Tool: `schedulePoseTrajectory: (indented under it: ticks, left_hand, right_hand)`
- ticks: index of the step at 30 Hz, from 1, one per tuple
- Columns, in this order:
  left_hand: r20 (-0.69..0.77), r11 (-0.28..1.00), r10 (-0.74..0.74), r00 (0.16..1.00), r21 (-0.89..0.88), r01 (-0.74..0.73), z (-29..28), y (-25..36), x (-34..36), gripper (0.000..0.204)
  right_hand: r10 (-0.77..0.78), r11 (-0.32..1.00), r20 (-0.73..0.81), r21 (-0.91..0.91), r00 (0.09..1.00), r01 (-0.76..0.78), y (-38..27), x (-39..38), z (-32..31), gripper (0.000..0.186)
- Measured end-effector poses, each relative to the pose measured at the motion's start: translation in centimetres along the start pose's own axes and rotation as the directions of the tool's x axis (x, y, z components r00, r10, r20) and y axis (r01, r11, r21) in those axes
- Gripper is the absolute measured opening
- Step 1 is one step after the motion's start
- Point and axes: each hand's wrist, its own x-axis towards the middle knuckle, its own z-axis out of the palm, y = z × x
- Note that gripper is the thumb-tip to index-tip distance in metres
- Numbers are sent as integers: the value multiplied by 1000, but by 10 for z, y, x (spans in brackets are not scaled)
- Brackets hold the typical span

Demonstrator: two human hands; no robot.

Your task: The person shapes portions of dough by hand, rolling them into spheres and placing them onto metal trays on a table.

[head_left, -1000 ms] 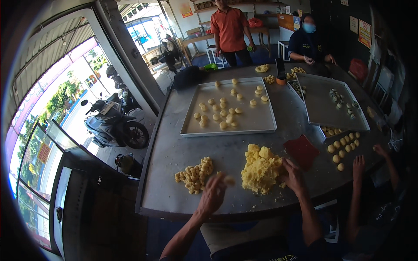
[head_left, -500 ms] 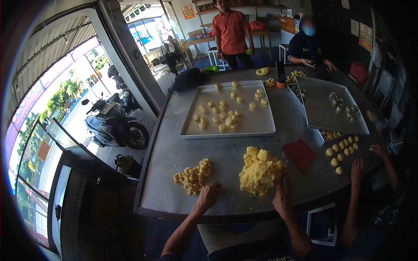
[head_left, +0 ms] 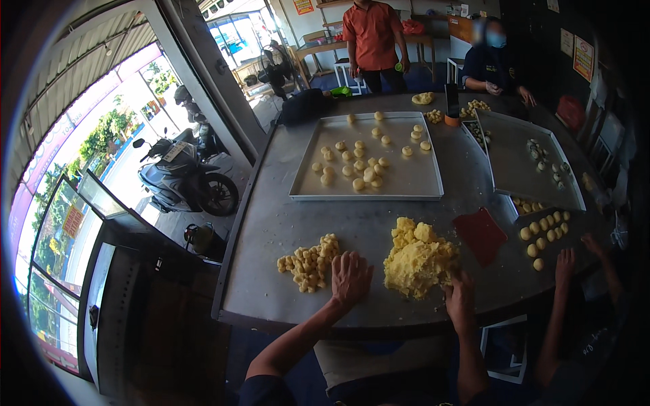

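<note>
My left hand [head_left: 351, 279] lies palm down on the metal table, at the right edge of a pile of small yellow dough pieces [head_left: 308, 264]. Its fingers point forward and slightly apart; what may be under the palm is hidden. A large crumbly mound of yellow dough [head_left: 416, 260] stands to the right. At the mound's lower right edge, my right hand [head_left: 461, 298] has its fingers curled in against the dough. The fingertips are partly hidden there.
A large tray [head_left: 369, 196] of dough balls lies beyond the mound. Right of the mound is a red scraper [head_left: 479, 235]. Another tray [head_left: 535, 183] and rows of dough balls [head_left: 544, 232] lie farther right, near a co-worker's hands [head_left: 565, 267]. Two people are beyond the table.
My left hand has moved forward and right, from loosely curled to palm down beside the small pieces. My right hand's fingers have curled at the mound's edge. The whole view has shifted slightly.
</note>
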Motion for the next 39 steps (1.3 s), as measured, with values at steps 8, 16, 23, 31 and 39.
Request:
schedulePoseTrajectory:
  ticks: [8,16,23,31,39]
  left_hand:
    - [96,998,42,994,41,-46,24,-7,14,41]
    - [54,980,178,983,80,-182,22,-14,0,36]
    - [144,974,-155,977,186,128,9,5,-2,36]
    - [295,977,-193,936,141,157,-24,30,-55,35]
    - [87,870,-449,889,-183,458,-23,46,-63,21]
  right_hand:
    - [32,999,-45,-22,998,-33,0,21,-4,32]
    - [79,974,79,209,994,-94,19,25,-30,31]
    - [-39,997,-172,-66,984,28,1,-9,-3,26]
    - [-87,991,-264,75,961,110,8,4,5,23]
    - [-264,964,-217,-86,940,251,31,14,-2,20]
